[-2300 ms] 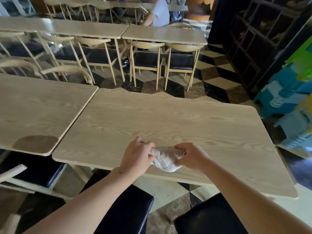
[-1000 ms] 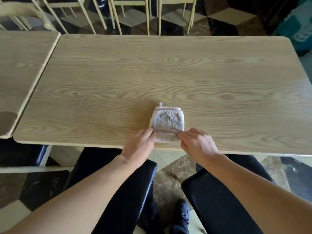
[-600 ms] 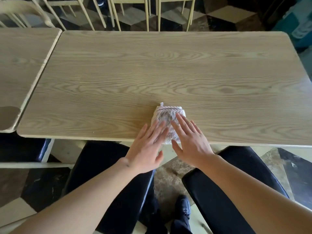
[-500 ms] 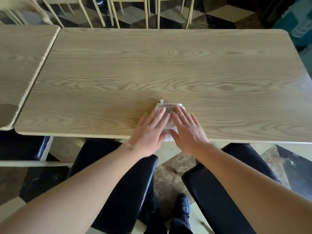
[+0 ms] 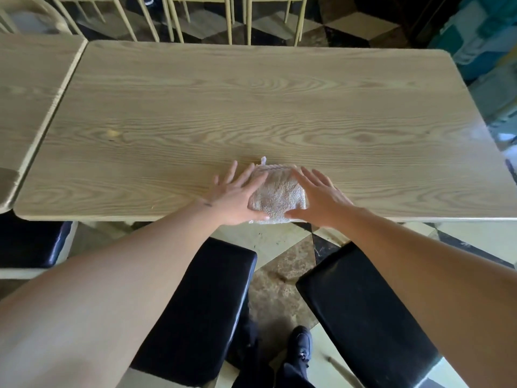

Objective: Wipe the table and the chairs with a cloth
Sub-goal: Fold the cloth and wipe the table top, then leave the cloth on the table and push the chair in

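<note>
Head view
Cloth: a pale folded cloth [image 5: 277, 196] lies flat on the wooden table [image 5: 251, 107], between the two hands and touched by both; its near edge juts slightly past the table's near rim, and a small tag sticks up at its far edge.
Left hand: the left hand [image 5: 233, 198] lies flat with fingers spread and straight, palm down on the tabletop, its thumb side pressed against the cloth's left edge; it grips nothing.
Right hand: the right hand [image 5: 317, 198] is likewise flat and spread, fingers pointing away from the person, its thumb along the cloth's near right edge; it grips nothing.
Table surface: bare wood grain stretches beyond the fingertips and out to either side of the hands.
Neighbouring table: a second table [image 5: 25, 88] butts up well off to the left of the left hand.
Chairs: a black padded seat [image 5: 201, 309] sits below the left forearm, another [image 5: 363, 312] below the right forearm.
Shoe: a dark shoe [image 5: 300, 343] shows on the floor between the two seats.
Far side: pale chair legs [image 5: 232, 18] stand beyond the table, past the fingertips.
</note>
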`<state>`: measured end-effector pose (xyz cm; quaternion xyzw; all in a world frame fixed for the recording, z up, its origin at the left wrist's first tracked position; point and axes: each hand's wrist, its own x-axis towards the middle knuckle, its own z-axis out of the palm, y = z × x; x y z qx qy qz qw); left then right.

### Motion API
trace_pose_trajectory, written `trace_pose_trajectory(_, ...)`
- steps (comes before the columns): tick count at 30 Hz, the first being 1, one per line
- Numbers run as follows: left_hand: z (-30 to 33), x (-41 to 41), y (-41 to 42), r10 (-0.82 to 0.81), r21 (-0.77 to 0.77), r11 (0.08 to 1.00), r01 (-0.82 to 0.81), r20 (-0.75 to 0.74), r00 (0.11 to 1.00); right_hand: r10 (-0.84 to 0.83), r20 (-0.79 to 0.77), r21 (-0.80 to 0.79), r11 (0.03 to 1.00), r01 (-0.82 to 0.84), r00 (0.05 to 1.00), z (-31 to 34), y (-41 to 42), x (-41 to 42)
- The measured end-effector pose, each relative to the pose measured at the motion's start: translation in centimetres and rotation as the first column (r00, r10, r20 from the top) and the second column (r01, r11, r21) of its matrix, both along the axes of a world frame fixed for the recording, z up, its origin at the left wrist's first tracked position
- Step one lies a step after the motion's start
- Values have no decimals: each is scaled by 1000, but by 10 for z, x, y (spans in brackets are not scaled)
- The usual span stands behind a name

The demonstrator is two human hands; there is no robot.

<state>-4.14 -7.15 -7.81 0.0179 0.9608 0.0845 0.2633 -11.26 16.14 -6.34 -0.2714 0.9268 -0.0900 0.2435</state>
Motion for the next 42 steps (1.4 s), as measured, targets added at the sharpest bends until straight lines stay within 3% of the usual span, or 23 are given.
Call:
trace_pose_trajectory(4,17,62,12,113,114,989,-93,-175,978,-252,-50,-201,950,237,966,21,1,62)
trace_pose_trajectory(8,32,161,25,293,240,935,-262,-104,950,-352,153,-206,902,379,923,27,3,163)
trace_pose_trajectory(10,41,224,25,328,158,933,-324,-1,945,-364,315,-145,894,424,876,27,3,224)
trace_pose_trajectory(13,55,295,21,411,117,903,-413,42,911,-345,365,-168,889,426,865,25,5,297)
trace_pose_trajectory(16,75,352,19,426,90,901,-423,-6,905,-338,357,-168,894,416,871,27,-1,353)
trace_pose_trajectory(24,99,447,23,433,88,899,-430,-20,901,-338,383,-183,884,429,860,41,-21,441)
trace_pose_trajectory(28,97,486,10,394,85,916,-391,-17,919,-433,407,-134,842,522,804,52,-39,472)
trace_pose_trajectory(31,89,511,-17,427,126,897,-424,-4,904,-527,444,-118,767,630,725,49,-56,495)
trace_pose_trajectory(35,80,539,-87,694,303,696,-651,-49,719,-704,361,-151,604,783,612,42,-75,524)
trace_pose_trajectory(38,76,547,-146,737,366,631,-684,-7,676,-788,336,-104,513,852,516,36,-88,540)
trace_pose_trajectory(42,65,551,-208,806,430,510,-745,65,589,-891,377,-55,251,967,252,26,-120,550)
